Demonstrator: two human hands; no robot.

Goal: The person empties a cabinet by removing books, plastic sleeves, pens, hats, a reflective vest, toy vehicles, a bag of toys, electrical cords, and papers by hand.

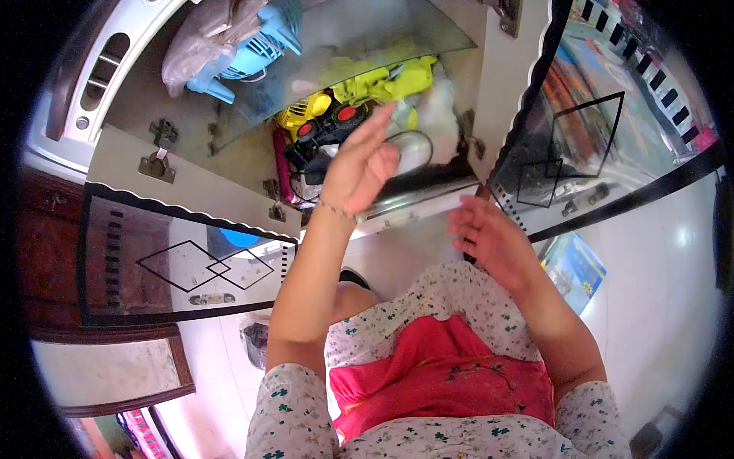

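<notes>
My left hand (361, 170) is raised at the front of an open cabinet, its fingers apart and slightly bent, with nothing in it. Behind it on the lower shelf lie a black toy with red round parts (327, 128), a yellow basket-like item (302, 111) and a clear round item (410, 151). Bright green cloth-like items (390, 80) lie further back, beside a whitish plastic bag (440, 115). My right hand (489, 237) hovers above my lap, just outside the cabinet's front edge, fingers spread and holding nothing.
A glass shelf (359, 38) crosses the cabinet, with light blue plastic items (256, 53) at its left. One glass door (206, 264) hangs open at left, another (581, 145) at right. A blue and yellow book or box (573, 271) lies on the floor at right.
</notes>
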